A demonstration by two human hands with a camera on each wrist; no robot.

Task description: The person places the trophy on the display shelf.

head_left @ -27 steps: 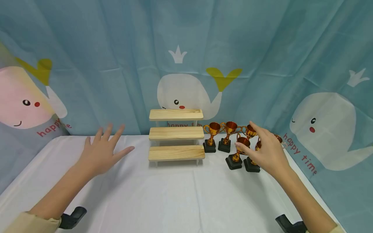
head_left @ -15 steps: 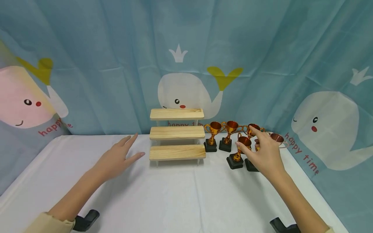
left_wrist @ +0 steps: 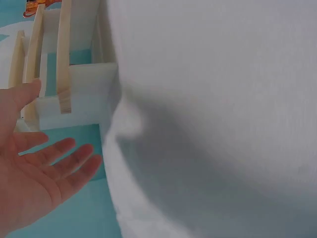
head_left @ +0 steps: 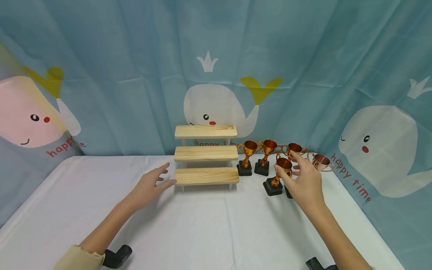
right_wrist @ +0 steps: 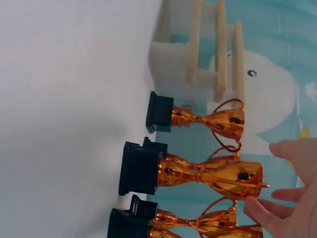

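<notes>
Left hand (head_left: pixel 146 191) and right hand (head_left: pixel 305 183) bare, as are left forearm (head_left: pixel 113 225) and right forearm (head_left: pixel 332 228). Left sleeve (head_left: pixel 79 258) pale beige, plain cloth, cuff edge slightly puckered. Right sleeve (head_left: pixel 372 267) mere pale sliver at bottom of head view. Black wrist piece (head_left: pixel 118 256) on left: smooth, bent, blunt rounded end. Similar dark wrist piece (head_left: pixel 320 264) on right, partly cut off.
</notes>
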